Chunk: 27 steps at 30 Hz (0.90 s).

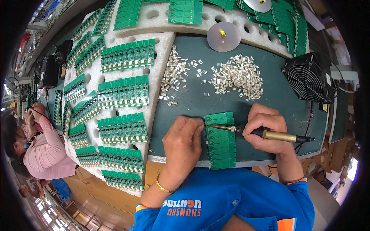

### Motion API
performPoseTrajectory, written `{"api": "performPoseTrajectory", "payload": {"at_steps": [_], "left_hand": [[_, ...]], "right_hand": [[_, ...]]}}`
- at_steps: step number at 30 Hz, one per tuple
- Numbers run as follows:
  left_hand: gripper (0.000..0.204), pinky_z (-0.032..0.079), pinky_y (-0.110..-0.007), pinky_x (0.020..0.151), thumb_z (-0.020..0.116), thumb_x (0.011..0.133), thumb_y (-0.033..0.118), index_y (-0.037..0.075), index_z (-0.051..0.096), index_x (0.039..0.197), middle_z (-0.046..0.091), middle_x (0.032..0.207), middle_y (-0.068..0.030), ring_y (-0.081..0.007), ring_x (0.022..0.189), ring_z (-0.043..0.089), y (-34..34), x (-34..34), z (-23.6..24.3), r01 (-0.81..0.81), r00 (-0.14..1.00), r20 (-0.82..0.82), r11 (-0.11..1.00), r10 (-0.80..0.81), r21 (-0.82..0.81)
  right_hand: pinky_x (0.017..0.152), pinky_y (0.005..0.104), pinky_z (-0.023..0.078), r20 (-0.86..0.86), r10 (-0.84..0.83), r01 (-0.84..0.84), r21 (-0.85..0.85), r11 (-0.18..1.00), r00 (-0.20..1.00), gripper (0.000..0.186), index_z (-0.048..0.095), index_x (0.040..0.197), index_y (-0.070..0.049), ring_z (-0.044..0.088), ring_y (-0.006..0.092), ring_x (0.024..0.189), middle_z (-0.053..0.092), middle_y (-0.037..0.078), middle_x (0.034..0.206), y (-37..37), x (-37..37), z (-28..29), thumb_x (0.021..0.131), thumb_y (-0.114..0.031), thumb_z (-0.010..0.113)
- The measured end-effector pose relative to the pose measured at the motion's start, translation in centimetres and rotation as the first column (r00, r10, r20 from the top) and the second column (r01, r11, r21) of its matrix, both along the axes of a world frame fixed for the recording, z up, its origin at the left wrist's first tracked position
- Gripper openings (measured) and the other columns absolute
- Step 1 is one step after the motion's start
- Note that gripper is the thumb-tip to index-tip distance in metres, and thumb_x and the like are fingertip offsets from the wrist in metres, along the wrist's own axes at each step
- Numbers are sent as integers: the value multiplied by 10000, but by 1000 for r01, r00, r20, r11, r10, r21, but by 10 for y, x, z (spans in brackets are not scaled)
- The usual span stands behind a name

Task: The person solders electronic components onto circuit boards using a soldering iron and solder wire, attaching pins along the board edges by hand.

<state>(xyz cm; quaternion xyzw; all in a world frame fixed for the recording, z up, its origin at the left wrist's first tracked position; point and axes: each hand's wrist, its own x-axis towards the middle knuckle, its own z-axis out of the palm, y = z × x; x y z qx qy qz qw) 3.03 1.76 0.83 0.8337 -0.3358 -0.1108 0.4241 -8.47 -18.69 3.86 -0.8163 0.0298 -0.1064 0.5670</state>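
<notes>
My right hand point(266, 133) grips a soldering iron point(262, 133) with a brass and black handle, its tip pointing left onto the upper part of a green circuit board panel point(221, 148). That panel lies on the dark green mat near the table's front edge. My left hand point(183, 144) rests at the panel's left edge, fingers curled against it, holding it down. Two heaps of small silver metal parts point(239, 77) lie on the mat just beyond the panel.
White foam trays point(156, 73) to the left and rear carry several green board panels point(123, 129). A black fan point(306, 79) stands at the right. A round disc with a yellow piece point(223, 36) sits behind. A person in pink point(42, 148) works at far left.
</notes>
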Motion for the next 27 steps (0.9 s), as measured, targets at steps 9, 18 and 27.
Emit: {"api": "performPoseTrajectory", "payload": {"at_steps": [9, 18, 27], "left_hand": [[124, 472, -299, 591, 687, 776, -74, 5, 634, 855, 613, 788, -102, -217, 653, 595, 3, -1, 2, -32, 999, -22, 999, 32, -3], [112, 465, -274, 583, 688, 792, -76, -3, 624, 848, 602, 790, -90, -180, 647, 582, 6, -2, -2, -41, 998, -44, 999, 40, -36], [106, 467, -258, 578, 688, 810, -67, -2, 611, 845, 595, 795, -80, -153, 650, 575, 7, -4, -5, -67, 997, -44, 996, 65, -60]], "right_hand": [[541, 274, 390, 22, -23, 23, 11, 1000, 999, 168, 666, 773, -66, 545, 151, 626, 564, 32, 700, -5, -7, 2, 645, 27, 723], [535, 271, 387, 18, -44, 44, 21, 999, 999, 159, 656, 770, -58, 549, 148, 620, 570, 42, 706, -6, -12, 1, 653, 30, 716], [555, 275, 396, 26, -85, 81, 134, 988, 996, 132, 650, 842, -34, 551, 151, 647, 591, 56, 729, -4, -16, -5, 735, -22, 728]]}}
